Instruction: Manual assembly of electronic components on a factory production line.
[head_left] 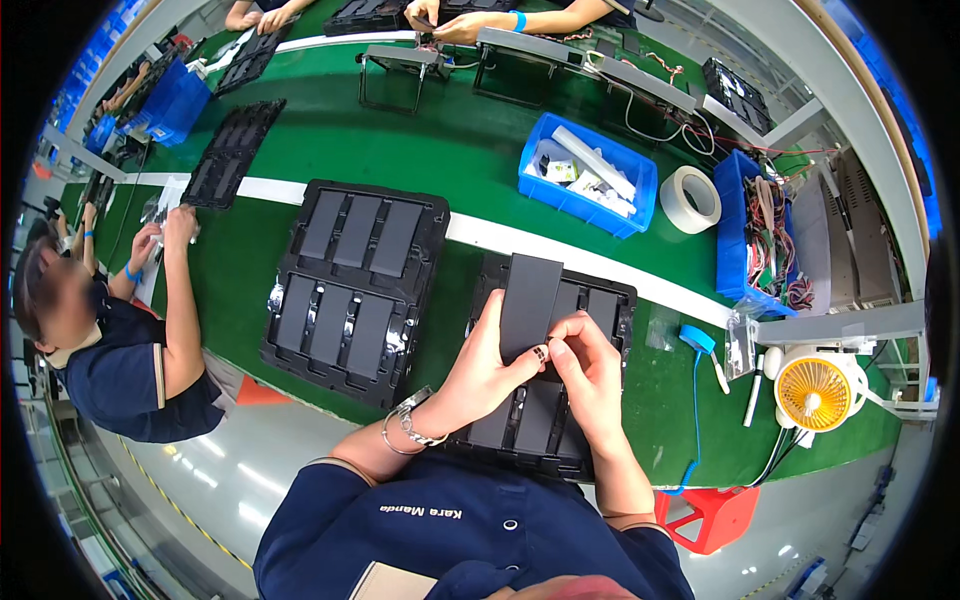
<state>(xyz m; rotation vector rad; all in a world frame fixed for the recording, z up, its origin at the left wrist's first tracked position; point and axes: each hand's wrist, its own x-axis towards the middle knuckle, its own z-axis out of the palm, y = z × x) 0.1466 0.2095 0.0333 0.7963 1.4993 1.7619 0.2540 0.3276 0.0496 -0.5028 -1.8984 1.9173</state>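
My left hand (485,368) is closed round a flat, dark grey rectangular block (532,292), which is held up above a black moulded tray (624,312). At the block's lower end, my right hand (590,372) is closed in a pinch, its fingertips close to my left thumb. Between the fingertips shows a small dark piece (543,352) with light marks, too small to name. Similar grey blocks (538,415) lie in the tray's slots, partly covered by my hands.
Left of my hands lies a second black tray (345,279) of grey blocks. Beyond stand a blue bin (628,222) of small packets, a white tape roll (691,200) and a blue bin of wires (735,225). A yellow fan (812,394) stands right. Co-workers' hands (178,228) work nearby.
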